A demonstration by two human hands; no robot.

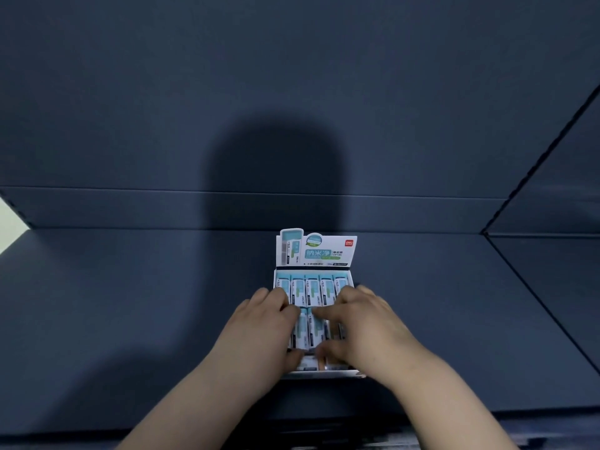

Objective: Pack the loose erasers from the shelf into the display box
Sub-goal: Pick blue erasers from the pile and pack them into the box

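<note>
A white and teal display box (352, 372) stands on the dark shelf, its printed lid flap (316, 250) raised at the back. A back row of several wrapped erasers (313, 287) fills the far half. Both hands rest over the near row of erasers (310, 329). My left hand (263, 323) covers the near left part, fingers curled onto the erasers. My right hand (360, 323) covers the near right part, fingertips and thumb pinching around an eraser. Which eraser each hand grips is partly hidden.
The dark blue shelf board (130, 303) stretches wide to the left and right of the box. A back wall (292, 92) rises behind, and an angled side panel (552, 206) closes the right. The shelf's front edge (454, 412) lies just below the forearms.
</note>
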